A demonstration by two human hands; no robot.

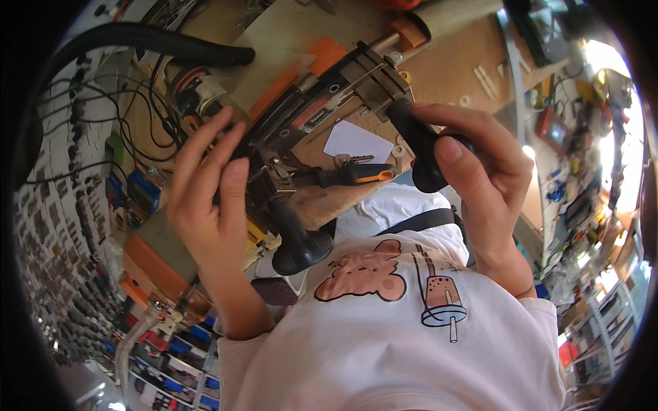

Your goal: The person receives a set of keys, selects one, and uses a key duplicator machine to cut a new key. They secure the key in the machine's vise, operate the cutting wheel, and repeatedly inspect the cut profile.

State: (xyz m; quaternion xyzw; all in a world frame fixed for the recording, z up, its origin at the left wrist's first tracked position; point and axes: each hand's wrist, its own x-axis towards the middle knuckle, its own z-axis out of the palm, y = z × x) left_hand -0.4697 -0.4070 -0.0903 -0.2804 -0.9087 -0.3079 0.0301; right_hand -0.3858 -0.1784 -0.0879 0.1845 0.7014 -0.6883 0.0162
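Observation:
A long dark metal clamp with orange parts lies slantwise across the workbench in front of me. Two black crank handles stick out from its near side. My right hand has its thumb and fingers around the right crank handle. At the clamp's left end is my left hand, its fingers stretched and apart; whether they touch the metal I cannot tell. Just right of it sits the left crank handle, which no hand holds. Between the handles lies a black and orange tool handle.
A white card and some keys lie beside the clamp. Behind my left hand are a sander-like power tool, a black ribbed hose and loose cables. Thin light strips rest on the wooden board.

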